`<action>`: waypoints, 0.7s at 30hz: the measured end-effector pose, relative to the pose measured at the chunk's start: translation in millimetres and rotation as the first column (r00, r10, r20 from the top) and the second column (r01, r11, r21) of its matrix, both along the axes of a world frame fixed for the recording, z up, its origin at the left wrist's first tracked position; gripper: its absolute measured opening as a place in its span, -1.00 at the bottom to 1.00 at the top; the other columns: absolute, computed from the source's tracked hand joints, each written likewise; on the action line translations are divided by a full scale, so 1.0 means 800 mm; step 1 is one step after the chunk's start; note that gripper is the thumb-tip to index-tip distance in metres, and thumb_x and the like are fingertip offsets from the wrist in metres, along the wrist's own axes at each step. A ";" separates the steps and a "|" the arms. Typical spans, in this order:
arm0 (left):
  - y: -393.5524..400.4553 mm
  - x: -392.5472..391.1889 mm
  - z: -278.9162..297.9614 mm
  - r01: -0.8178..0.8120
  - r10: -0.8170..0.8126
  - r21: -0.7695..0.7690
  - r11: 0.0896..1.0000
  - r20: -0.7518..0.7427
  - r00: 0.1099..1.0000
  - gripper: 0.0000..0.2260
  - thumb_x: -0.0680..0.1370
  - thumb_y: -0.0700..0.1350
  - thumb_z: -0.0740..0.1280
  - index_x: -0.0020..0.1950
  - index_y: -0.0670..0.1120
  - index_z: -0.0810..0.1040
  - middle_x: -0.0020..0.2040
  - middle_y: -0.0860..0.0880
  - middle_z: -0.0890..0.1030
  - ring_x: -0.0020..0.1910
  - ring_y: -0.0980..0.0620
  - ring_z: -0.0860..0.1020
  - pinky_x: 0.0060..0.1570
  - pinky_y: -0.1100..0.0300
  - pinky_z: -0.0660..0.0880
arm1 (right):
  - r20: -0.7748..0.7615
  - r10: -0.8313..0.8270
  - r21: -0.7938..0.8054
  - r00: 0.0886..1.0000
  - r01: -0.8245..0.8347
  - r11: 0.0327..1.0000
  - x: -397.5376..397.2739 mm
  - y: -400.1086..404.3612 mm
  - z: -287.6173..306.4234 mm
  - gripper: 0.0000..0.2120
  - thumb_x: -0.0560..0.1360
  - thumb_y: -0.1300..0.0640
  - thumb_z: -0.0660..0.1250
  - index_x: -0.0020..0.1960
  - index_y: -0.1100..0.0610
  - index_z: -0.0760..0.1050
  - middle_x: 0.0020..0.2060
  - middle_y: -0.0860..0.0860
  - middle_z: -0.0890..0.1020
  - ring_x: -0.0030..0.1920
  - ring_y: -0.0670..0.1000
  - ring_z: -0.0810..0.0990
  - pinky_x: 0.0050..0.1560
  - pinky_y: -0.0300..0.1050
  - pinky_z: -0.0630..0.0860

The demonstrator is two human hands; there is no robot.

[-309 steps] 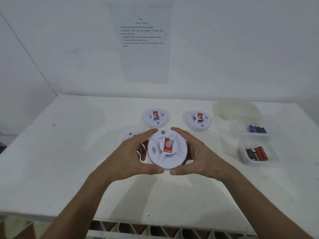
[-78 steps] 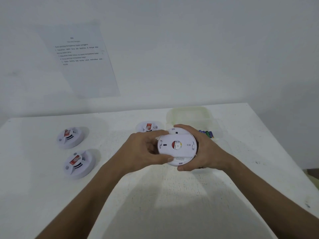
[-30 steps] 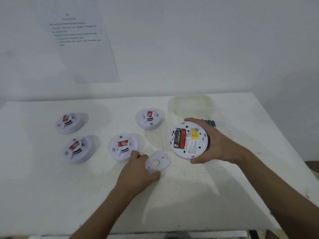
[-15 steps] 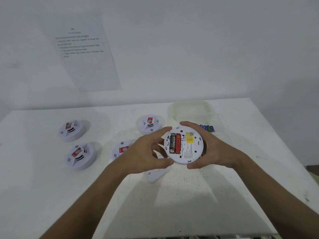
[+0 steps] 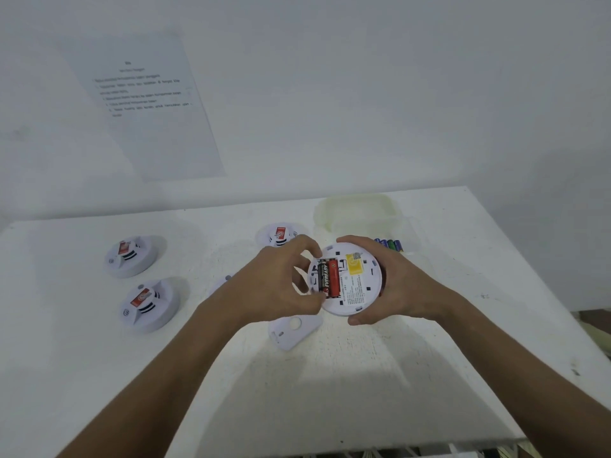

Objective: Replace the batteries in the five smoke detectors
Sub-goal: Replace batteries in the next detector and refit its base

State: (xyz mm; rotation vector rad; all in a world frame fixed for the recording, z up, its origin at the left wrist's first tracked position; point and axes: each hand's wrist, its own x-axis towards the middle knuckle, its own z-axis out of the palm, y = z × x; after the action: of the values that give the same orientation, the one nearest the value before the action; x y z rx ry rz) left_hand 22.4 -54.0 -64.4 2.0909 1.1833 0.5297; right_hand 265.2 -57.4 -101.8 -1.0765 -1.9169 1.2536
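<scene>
So the right hand [image 5: 393,285] is cupping a smoke detector [image 5: 347,279] flipped on its back, fingers wrapped around the rim, held a bit above the table [image 5: 363,391]. The back cover [image 5: 294,328] is off and lying on the table just below it. You can see two old batteries [image 5: 329,277] sitting side by side in the open slot, black and red labels. The left hand [image 5: 274,282] is curled in at the left edge of the detector, thumb tip right at the bottom end of the batteries and fingers bent over the top, so it looks like it's about to pry one out, but I can't tell if it actually has a pinch on a battery yet. Stuff that could go wrong, I reckon: a battery pops free under spring tension and rolls off the table, or the thumb slips and tips the detector out of that one-handed hold. Also the fresh batteries [image 5: 388,243] are in the clear tub [image 5: 410,233] right behind the right hand, so old and new could get mixed up if the dead ones go in the wrong place. The other detectors [image 5: 132,256] [image 5: 148,305] [image 5: 279,234] are face up on the table, one more mostly hidden behind the left wrist.
</scene>
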 end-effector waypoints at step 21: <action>0.003 0.005 0.004 0.140 -0.091 0.132 0.981 -0.322 0.943 -0.50 0.42 0.03 0.49 0.31 0.01 0.45 -0.05 0.12 0.55 -0.27 0.21 0.53 -0.34 0.47 0.41 | 0.013 0.012 0.030 1.000 -0.013 0.999 -0.009 0.005 -0.005 -0.08 0.11 0.23 0.68 0.40 0.02 0.41 0.17 -0.13 0.61 0.20 -0.02 0.59 0.11 -0.23 0.57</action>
State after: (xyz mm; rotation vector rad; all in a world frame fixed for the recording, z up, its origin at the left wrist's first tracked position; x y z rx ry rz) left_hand 26.5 -51.4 -61.4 2.4275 1.2146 0.2427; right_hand 257.9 -53.1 -106.2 -1.0614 -1.9487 1.2236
